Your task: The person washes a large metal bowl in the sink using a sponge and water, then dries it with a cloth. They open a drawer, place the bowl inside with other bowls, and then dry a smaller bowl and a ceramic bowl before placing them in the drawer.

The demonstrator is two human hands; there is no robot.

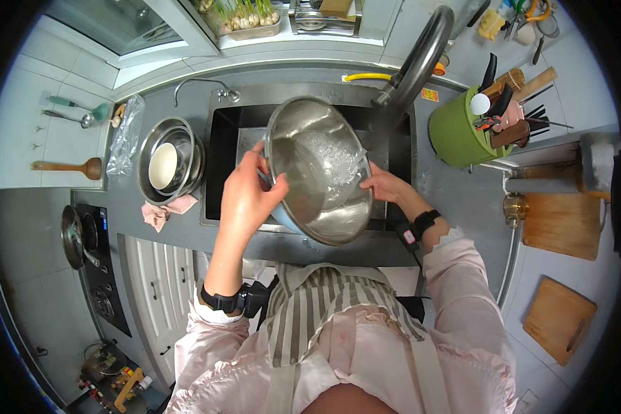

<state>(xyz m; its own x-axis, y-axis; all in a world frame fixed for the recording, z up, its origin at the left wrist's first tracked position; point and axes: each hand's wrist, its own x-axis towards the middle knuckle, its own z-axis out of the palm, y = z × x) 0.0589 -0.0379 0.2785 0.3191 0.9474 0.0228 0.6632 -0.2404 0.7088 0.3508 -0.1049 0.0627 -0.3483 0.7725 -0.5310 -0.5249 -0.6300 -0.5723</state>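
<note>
Both hands hold a large stainless steel bowl tilted over the dark sink. My left hand grips its left rim, with the thumb on the inner edge. On the right rim, my right hand holds with the fingers at the edge. Clear, bubbly water lies inside, towards the right. Part of something light blue shows under the bowl's lower left side. The large metal faucet arches above the sink's right side; whether it is running I cannot tell.
Left of the sink, nested metal bowls hold a cream bowl, beside a pink cloth and a plastic bag. A green utensil holder stands on the right. A small curved tap rises behind the sink's left corner.
</note>
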